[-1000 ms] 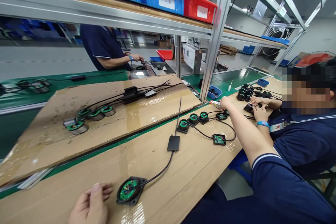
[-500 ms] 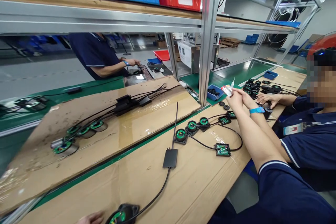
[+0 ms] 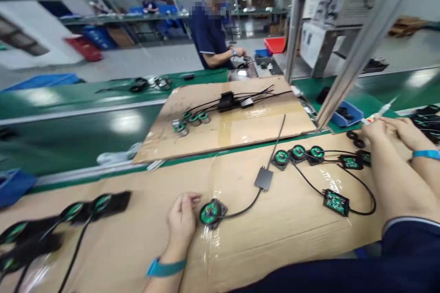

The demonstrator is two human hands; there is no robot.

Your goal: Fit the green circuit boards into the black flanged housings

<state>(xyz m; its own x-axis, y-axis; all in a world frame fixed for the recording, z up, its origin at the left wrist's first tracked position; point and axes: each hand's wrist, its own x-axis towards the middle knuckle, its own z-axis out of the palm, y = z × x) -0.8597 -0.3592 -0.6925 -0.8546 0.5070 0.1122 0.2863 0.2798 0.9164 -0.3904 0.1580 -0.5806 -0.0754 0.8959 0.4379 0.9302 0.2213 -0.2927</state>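
My left hand [image 3: 181,219] rests on the cardboard with its fingers loosely bent and holding nothing, just left of a round black housing with a green circuit board [image 3: 210,213]. A cable joins that housing to a flat black box [image 3: 264,178]. Reaching far right, my right hand [image 3: 374,132] is closed on a small white tube with a red and yellow label [image 3: 370,119]; a thin pale nozzle [image 3: 388,106] points up beside it. A co-worker's hand [image 3: 407,133] with a blue wristband is close against my right hand. Its exact contact with the tube is hidden.
Several wired round housings [image 3: 298,152] and an opened circuit box [image 3: 336,202] lie on the right; more housings [image 3: 103,202] lie left, blurred. Black rings [image 3: 359,143] sit near a blue bin [image 3: 347,116]. A metal post [image 3: 357,50] rises behind. Another person [image 3: 209,32] works across.
My view has swung left, so the scene shifts right and my left hand shows fully beside the round housing. My right hand stays near the co-worker's hand with the tube.
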